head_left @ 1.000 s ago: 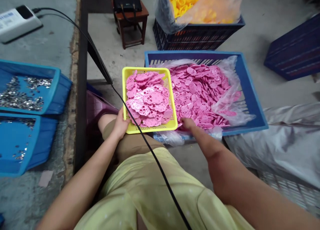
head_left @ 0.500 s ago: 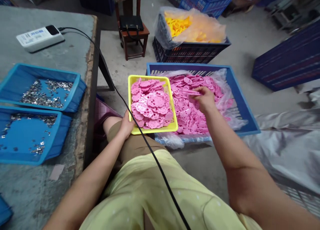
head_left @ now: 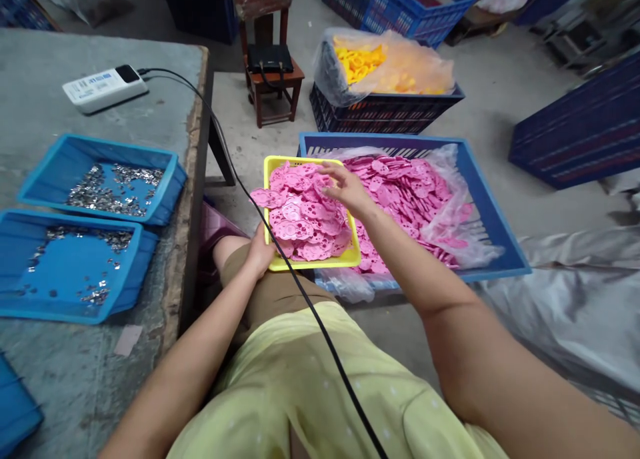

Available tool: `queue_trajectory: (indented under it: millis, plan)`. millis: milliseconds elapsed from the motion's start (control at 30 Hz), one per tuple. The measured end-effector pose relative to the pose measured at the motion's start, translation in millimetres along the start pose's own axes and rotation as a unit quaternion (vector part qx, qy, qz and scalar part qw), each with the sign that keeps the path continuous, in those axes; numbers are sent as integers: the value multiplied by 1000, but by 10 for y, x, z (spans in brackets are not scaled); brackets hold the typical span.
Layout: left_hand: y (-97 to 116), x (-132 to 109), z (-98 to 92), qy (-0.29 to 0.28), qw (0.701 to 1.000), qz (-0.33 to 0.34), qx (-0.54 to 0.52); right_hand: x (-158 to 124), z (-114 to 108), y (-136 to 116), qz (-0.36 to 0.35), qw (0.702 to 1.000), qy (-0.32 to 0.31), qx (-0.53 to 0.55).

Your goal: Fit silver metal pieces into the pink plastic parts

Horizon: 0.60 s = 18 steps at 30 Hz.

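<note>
My left hand [head_left: 261, 251] grips the near left corner of a yellow plastic basket [head_left: 354, 246], which rests by my lap. Flat pink perforated plastic pieces [head_left: 305, 229] are heaped in it, and one at the left pokes out over the rim. Above the basket's far right part is my right hand [head_left: 346, 187], its fingers apart and nothing seen held in them. Beside the basket, a big blue crate [head_left: 493, 212] lined with clear plastic holds many more of the same pink pieces [head_left: 400, 186].
On the worktable [head_left: 170, 106] at left stand two blue trays [head_left: 120, 292] with small shiny metal parts, and a white device [head_left: 103, 89] whose black cable [head_left: 320, 332] crosses in front of me. Beyond are a wooden chair [head_left: 275, 79] with a black bag and a crate of yellow parts [head_left: 385, 109].
My right hand has moved left from the blue crate to above the yellow basket and let go of the pink pieces it held. My left hand keeps its grip on the basket.
</note>
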<state>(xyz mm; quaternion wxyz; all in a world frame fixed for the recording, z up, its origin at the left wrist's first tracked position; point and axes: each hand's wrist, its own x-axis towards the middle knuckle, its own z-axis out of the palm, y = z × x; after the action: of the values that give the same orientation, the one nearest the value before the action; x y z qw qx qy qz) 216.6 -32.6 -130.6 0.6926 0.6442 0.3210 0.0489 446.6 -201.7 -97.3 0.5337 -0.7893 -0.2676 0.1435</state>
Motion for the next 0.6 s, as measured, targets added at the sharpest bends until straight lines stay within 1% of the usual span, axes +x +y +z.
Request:
queue_trajectory:
  millis: [67,100,167,200,233,300,367,433,500,600]
  plan:
    - [-7,2,-1,-6,1000,5,-3,-11,-190,103,11,997,78,21]
    - [-7,2,0,-9,1000,10,-6,-23,-302,179,30,992,122,32]
    - [-5,2,7,-12,1000,19,-14,-82,-525,362,92,972,206,59]
    - [-1,1,10,-12,1000,19,-17,-134,-624,462,131,960,238,73]
    - [3,-1,14,-13,1000,17,-18,-201,-708,560,169,947,260,83]
    - [11,-6,20,-17,1000,14,-17,-371,-817,739,229,928,279,97]
    - [18,-12,21,-21,1000,12,-13,-557,-840,872,265,920,272,98]
    - [22,-18,19,-19,1000,13,-12,-725,-788,947,289,919,248,99]
    - [25,-24,15,-13,1000,16,-11,-858,-688,962,316,921,200,111]
    - [27,-22,10,-19,1000,15,-11,-1003,-520,891,349,923,95,134]
